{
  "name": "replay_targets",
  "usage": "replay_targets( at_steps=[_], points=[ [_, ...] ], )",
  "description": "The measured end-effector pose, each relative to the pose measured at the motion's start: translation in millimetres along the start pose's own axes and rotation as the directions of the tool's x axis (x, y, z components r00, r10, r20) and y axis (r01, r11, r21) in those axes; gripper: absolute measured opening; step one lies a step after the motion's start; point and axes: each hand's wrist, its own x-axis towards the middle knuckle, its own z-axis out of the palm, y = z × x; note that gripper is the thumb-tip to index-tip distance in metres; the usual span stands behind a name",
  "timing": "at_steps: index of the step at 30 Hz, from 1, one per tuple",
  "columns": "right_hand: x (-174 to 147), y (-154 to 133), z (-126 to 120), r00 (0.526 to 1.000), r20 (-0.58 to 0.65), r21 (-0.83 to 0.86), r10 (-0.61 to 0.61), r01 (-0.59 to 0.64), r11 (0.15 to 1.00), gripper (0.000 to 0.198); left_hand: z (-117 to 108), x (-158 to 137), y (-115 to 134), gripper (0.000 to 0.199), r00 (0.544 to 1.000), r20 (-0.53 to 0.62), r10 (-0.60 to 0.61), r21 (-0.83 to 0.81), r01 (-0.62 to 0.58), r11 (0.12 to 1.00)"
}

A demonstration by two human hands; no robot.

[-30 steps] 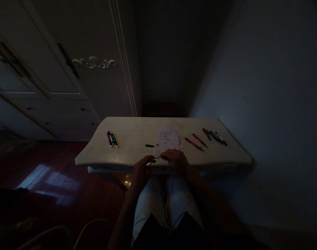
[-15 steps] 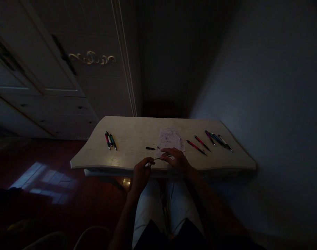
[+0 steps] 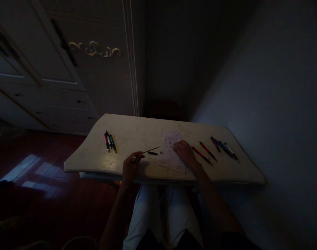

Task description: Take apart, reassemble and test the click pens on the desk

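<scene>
My left hand (image 3: 131,164), above the table's front edge, has its fingers closed on a thin dark pen refill (image 3: 152,149) that points right. A short piece with a pale end (image 3: 134,159) also shows in that hand. My right hand (image 3: 185,152) rests over the scribbled sheets of paper (image 3: 171,158), fingertips pinched together; whatever is between them is too small to make out. A black pen part (image 3: 152,153) lies between the hands. Beside it, at the paper's left edge, is a tiny bluish piece (image 3: 161,152).
Several pens (image 3: 110,142) lie grouped at the left of the pale table (image 3: 137,132). Two red-and-black pens (image 3: 207,151) and several others (image 3: 227,148) lie at the right. A cabinet (image 3: 103,90) stands behind left, a wall (image 3: 275,104) at right. The room is dark.
My hands have moved apart, the left one leftward with the refill, the right one up over the paper. The right hand no longer touches the refill. The view has shifted slightly.
</scene>
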Motion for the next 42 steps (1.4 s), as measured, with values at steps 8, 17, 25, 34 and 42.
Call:
replay_targets(
  at_steps=[8, 17, 25, 34, 42],
  points=[
    [13.5, -3.3, 12.5, 0.998, 0.024, -0.139, -0.066, 0.069, 0.988, 0.013, -6.1, 15.0, -8.9, 0.027, 1.0, -0.006, -0.017, -0.003, 0.017, 1.0],
    [0.7, -52.3, -3.4, 0.991, -0.015, 0.132, -0.136, 0.137, 0.982, 0.014, -2.0, 10.2, -17.6, 0.021, 0.998, 0.054, 0.031, 0.014, -0.032, 0.999],
    [-2.8, -57.4, 0.3, 0.963, -0.055, 0.117, -0.265, 0.269, 0.956, 0.014, 2.4, 9.1, -20.7, 0.02, 0.996, 0.073, 0.044, 0.042, -0.047, 0.998],
    [-8.2, -60.0, 1.5, 0.955, -0.059, 0.162, -0.29, 0.296, 0.942, 0.017, 1.5, 9.0, -26.7, 0.024, 0.991, 0.091, 0.1, 0.085, -0.108, 0.991],
    [-8.9, -57.0, -0.5, 0.972, -0.058, 0.22, -0.229, 0.236, 0.946, 0.019, 2.7, 9.6, -30.5, 0.038, 0.991, 0.081, 0.109, 0.122, -0.118, 0.985]
  ],
)
